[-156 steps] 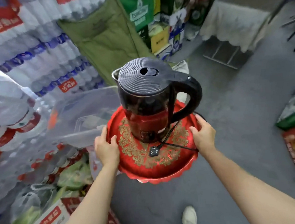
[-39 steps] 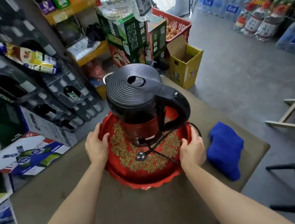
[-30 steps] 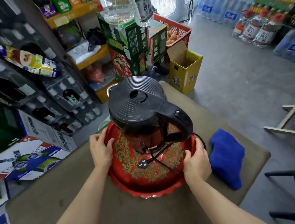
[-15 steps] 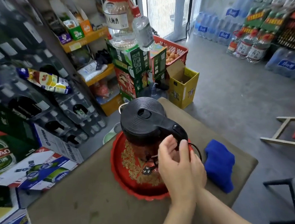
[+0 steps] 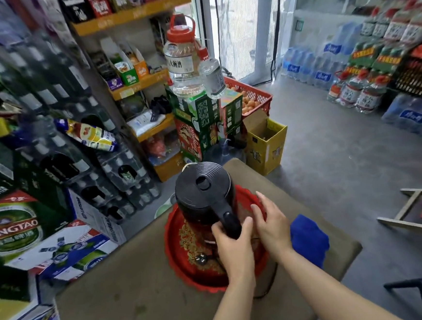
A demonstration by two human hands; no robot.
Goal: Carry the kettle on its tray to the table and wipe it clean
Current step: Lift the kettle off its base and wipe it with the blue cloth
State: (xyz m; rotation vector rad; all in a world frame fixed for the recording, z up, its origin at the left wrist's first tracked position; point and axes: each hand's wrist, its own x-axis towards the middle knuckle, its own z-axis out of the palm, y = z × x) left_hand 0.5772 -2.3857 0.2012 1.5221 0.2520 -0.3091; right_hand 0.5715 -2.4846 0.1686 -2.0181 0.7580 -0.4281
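Fingers of our left hand curl round the kettle handle, right hand loose at three o'clock; a lift could snag its cord.

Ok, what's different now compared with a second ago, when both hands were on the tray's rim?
Both hands have let go of the red tray. The left hand now grips the kettle by its handle; the right hand hovers open beside it. Tray, kettle and blue cloth stay put on the table.
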